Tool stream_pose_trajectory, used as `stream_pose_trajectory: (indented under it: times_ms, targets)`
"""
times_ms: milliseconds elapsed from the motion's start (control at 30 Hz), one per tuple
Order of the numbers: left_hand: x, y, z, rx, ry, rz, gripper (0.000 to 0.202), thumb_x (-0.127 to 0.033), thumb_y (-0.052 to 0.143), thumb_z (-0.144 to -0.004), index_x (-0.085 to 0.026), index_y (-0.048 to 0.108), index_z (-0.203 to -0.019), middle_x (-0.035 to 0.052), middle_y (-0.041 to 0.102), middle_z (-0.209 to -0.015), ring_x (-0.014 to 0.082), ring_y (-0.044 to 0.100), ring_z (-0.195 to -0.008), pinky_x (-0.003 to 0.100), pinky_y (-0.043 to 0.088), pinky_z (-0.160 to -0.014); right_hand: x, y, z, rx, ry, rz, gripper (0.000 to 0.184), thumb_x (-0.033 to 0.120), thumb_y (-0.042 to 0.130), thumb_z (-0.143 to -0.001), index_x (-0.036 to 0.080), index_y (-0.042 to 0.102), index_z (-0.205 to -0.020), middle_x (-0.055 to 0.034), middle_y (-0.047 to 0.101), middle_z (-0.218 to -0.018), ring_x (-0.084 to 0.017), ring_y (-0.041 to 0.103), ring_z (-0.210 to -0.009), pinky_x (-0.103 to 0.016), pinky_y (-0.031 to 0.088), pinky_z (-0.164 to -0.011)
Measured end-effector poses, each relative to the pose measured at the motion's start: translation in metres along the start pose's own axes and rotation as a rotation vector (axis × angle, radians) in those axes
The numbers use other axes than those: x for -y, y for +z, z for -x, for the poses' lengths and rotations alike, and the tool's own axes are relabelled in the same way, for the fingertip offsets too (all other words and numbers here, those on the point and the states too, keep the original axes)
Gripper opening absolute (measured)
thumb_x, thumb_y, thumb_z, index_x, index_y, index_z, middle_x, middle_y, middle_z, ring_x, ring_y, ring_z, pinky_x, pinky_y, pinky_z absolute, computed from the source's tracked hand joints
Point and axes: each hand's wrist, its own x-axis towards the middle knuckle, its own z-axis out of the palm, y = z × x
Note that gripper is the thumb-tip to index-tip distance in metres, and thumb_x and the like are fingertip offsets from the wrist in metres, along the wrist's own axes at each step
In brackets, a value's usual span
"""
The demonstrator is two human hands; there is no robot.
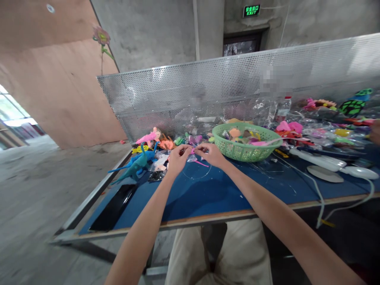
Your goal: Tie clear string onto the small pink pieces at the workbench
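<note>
Both my arms reach out over a blue table [208, 194]. My left hand [177, 157] and my right hand [211, 153] meet over the table's far middle and pinch a small pink toy in a clear plastic bag [195, 155] between them. A thin pink tail of the toy sticks out below toward the right. Just right of my right hand stands a green plastic basket [246, 149] holding several small colourful toys.
Blue dinosaur toys [136, 164], a pink figure [148, 137] and other bagged toys lie at the far left. A perforated metal screen [225, 83] backs the table. A white device with a cable [323, 162] lies right, among heaps of bagged toys [320, 122]. A dark flat panel [114, 208] lies near left.
</note>
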Motion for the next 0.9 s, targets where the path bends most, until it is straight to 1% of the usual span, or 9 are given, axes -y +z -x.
stream_pose_trajectory:
  times_ms: [100,233,300,367,500,567,800,900]
  targets:
    - [-0.001,0.0,0.0,-0.006,-0.004,0.005,0.028,-0.04,0.063,-0.088,-0.017,0.075,-0.097,0.0043,0.072,-0.081,0.0158,0.064,-0.073,0.024,0.047,-0.062,0.003,0.001,0.0,0.059,0.064,-0.095,0.025,0.04,0.065,-0.09,0.017,0.075,-0.087,-0.0051,0.075,-0.083,-0.018,0.065,-0.074,-0.029,0.048,-0.068]
    - [-0.006,0.0,0.001,0.025,-0.003,0.007,0.033,-0.042,0.062,-0.09,-0.018,0.075,-0.107,0.0063,0.075,-0.093,0.0173,0.066,-0.08,0.024,0.049,-0.066,0.004,0.001,0.0,0.137,0.061,-0.121,0.031,0.042,0.06,-0.092,0.016,0.072,-0.082,-0.0046,0.073,-0.078,-0.018,0.064,-0.072,-0.029,0.047,-0.07]
    - [-0.01,0.001,0.001,0.046,0.007,-0.005,0.035,-0.044,0.061,-0.091,-0.017,0.076,-0.107,0.0076,0.075,-0.1,0.0183,0.067,-0.084,0.025,0.05,-0.068,0.004,0.001,0.0,0.168,0.058,-0.112,0.032,0.043,0.06,-0.093,0.016,0.071,-0.08,-0.0044,0.073,-0.077,-0.018,0.064,-0.072,-0.029,0.047,-0.07]
    - [-0.013,0.001,0.001,0.059,0.013,-0.024,0.035,-0.045,0.06,-0.091,-0.016,0.077,-0.104,0.0082,0.076,-0.103,0.0192,0.067,-0.087,0.025,0.051,-0.07,0.003,0.001,0.001,0.195,0.058,-0.105,0.031,0.042,0.061,-0.092,0.016,0.071,-0.079,-0.0042,0.073,-0.078,-0.018,0.064,-0.073,-0.028,0.046,-0.07]
    - [-0.013,0.001,0.001,0.07,0.016,-0.037,0.035,-0.045,0.061,-0.091,-0.016,0.077,-0.1,0.008,0.076,-0.1,0.0205,0.068,-0.09,0.026,0.051,-0.074,0.001,0.002,0.001,0.228,0.077,-0.123,0.031,0.042,0.061,-0.092,0.016,0.072,-0.08,-0.0043,0.074,-0.079,-0.018,0.065,-0.074,-0.028,0.047,-0.071]
    - [-0.012,0.001,0.0,0.071,0.029,-0.043,0.034,-0.045,0.061,-0.09,-0.016,0.077,-0.099,0.0074,0.076,-0.097,0.0201,0.067,-0.089,0.026,0.051,-0.075,0.001,0.002,0.002,0.236,0.089,-0.141,0.03,0.042,0.061,-0.092,0.016,0.072,-0.082,-0.0045,0.074,-0.08,-0.018,0.066,-0.074,-0.028,0.047,-0.071]
    - [-0.008,0.001,0.001,-0.009,0.045,-0.125,0.037,-0.049,0.059,-0.091,-0.016,0.076,-0.09,0.0048,0.074,-0.083,0.0167,0.064,-0.072,0.025,0.047,-0.064,0.003,0.002,0.002,0.24,0.075,-0.124,0.031,0.043,0.061,-0.092,0.016,0.071,-0.079,-0.0044,0.073,-0.077,-0.017,0.065,-0.072,-0.027,0.047,-0.069]
    - [-0.007,0.0,0.001,-0.001,0.064,-0.121,0.035,-0.047,0.06,-0.091,-0.016,0.076,-0.091,0.0051,0.074,-0.086,0.017,0.064,-0.074,0.025,0.048,-0.065,0.003,0.002,0.002,0.239,0.077,-0.131,0.03,0.042,0.061,-0.092,0.016,0.07,-0.079,-0.0043,0.073,-0.077,-0.017,0.065,-0.072,-0.027,0.048,-0.069]
